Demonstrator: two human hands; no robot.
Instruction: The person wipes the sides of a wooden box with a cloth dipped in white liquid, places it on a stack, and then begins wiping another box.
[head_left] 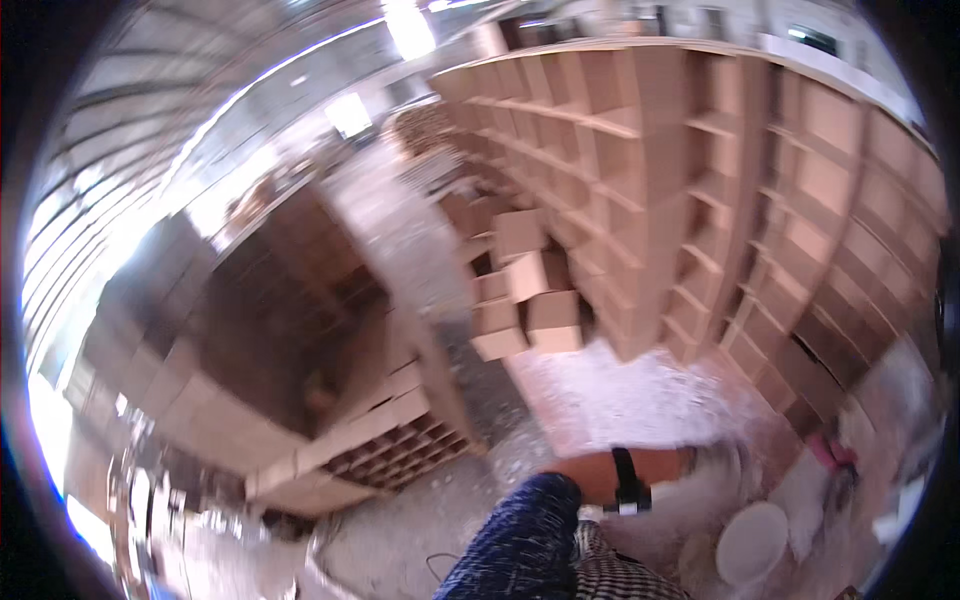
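My left arm, in a dark blue patterned sleeve with a black watch (pixel 627 482) at the wrist, reaches across to the right. At its end my left hand (pixel 718 472) looks pale, as if gloved, and is smeared by motion. Whether its fingers hold anything does not show. Below and right of that hand stands a round white tub or lid (pixel 752 543). A small pink item (pixel 832 452), too blurred to name, lies farther right. My right hand does not appear.
Tall brown cardboard-like shelving with many compartments (pixel 640 180) fills the right side. Several open cardboard boxes (pixel 530 285) sit on the floor beside it. A large brown partitioned stack (pixel 400 440) stands at left. White dust covers the pinkish floor (pixel 620 395) between.
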